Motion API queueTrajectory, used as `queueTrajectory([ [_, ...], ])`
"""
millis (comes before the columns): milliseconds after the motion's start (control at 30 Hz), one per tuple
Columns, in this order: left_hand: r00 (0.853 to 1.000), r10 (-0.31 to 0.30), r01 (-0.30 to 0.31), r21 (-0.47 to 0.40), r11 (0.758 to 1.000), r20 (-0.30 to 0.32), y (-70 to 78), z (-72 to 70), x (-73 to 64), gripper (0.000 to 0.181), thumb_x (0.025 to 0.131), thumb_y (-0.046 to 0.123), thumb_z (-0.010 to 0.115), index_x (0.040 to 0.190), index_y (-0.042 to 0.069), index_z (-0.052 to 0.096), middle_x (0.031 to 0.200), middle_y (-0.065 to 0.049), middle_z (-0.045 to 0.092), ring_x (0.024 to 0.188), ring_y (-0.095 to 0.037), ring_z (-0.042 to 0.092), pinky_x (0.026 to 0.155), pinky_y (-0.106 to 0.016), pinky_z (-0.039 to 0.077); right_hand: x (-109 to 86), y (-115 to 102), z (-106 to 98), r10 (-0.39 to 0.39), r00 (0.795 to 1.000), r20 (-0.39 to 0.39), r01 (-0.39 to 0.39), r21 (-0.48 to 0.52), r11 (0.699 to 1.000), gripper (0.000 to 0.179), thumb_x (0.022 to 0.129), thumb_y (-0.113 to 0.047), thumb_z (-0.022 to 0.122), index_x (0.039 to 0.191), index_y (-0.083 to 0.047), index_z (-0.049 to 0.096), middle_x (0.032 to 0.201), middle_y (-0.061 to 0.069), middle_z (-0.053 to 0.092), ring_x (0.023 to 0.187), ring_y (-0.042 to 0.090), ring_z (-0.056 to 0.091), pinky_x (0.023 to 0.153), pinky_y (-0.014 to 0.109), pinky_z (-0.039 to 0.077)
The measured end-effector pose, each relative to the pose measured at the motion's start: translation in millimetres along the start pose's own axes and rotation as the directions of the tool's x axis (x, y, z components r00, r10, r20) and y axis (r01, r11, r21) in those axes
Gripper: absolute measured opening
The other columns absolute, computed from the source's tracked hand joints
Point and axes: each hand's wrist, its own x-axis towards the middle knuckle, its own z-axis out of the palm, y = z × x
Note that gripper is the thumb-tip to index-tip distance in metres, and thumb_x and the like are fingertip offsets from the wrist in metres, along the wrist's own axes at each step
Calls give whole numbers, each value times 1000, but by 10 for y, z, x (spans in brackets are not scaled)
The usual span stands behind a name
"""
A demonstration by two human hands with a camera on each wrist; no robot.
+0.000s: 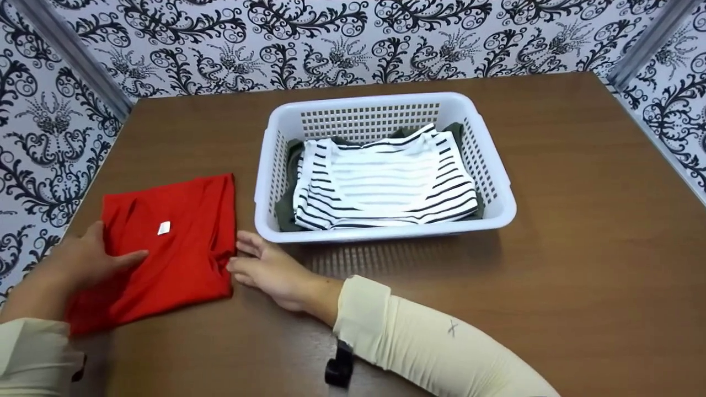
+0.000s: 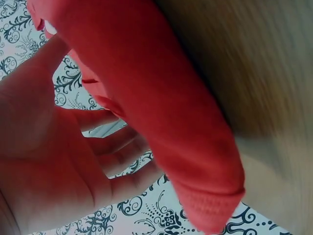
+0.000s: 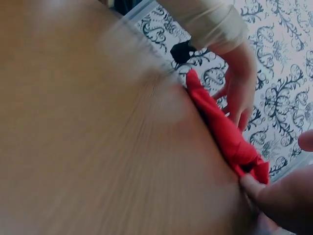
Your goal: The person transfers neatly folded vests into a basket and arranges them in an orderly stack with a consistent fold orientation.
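Note:
A red folded garment with a small white label lies on the left of the table. My left hand is at its left side, thumb stretched over the top. In the left wrist view the loosely spread fingers reach the edge of the red cloth, and their tips are partly hidden by it. My right hand lies at the garment's right edge with its fingers extended. In the right wrist view its thumb touches the end of the red cloth.
A white plastic basket stands right of the garment, holding a black-and-white striped garment over dark green cloth. The brown table meets patterned walls behind and at both sides. A black object hangs by the right cuff.

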Motion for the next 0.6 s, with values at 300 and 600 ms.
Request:
queueTrajectory([
  [300,1000,19,-19,-3,1000,5,139,-53,-71,132,80,78,60,147,-22,5,126,-59,27,109,-71,37,93,-77,36,81,-23,-98,39,995,92,-37,-16,999,59,93,5,56,149,-10,44,130,3,54,88,17,63,83,34,60],
  [600,998,65,-65,13,998,-8,307,10,-174,129,78,75,66,150,-16,10,122,-56,34,106,-73,42,89,-76,40,-45,-18,-123,47,999,13,-44,-178,983,40,93,-1,52,132,-6,59,83,5,67,58,14,62,53,26,54],
])
